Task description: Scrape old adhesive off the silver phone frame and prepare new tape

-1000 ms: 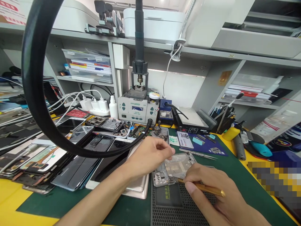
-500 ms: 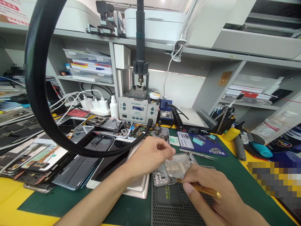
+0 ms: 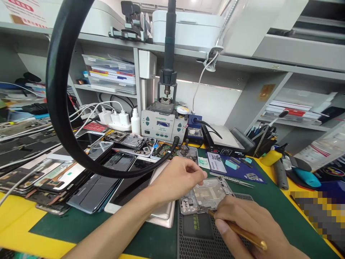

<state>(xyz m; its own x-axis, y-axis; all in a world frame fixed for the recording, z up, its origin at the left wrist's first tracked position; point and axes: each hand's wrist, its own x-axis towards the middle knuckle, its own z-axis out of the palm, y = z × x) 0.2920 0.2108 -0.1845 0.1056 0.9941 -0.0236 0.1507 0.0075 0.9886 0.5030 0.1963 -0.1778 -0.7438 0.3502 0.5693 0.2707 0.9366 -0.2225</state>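
Your right hand [image 3: 249,220] is closed around a golden tool [image 3: 242,231], its tip at the phone frame [image 3: 208,194] on the black mat [image 3: 192,248]. Your left hand [image 3: 179,178] bends at the frame's edge; its grip I cannot tell.

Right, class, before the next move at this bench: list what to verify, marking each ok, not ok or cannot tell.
1. Right hand grips the gold-handled tool: ok.
2. Tool's tip is at the phone frame: ok, though firm contact is unclear.
3. Left hand steadies the frame: cannot tell; its fingertips are by the far edge, contact unclear.
4. Frame lies flat on the honeycomb mat: cannot tell; hands hide some edges.
5. Tweezers are out of both hands: ok, lying beyond the frame.
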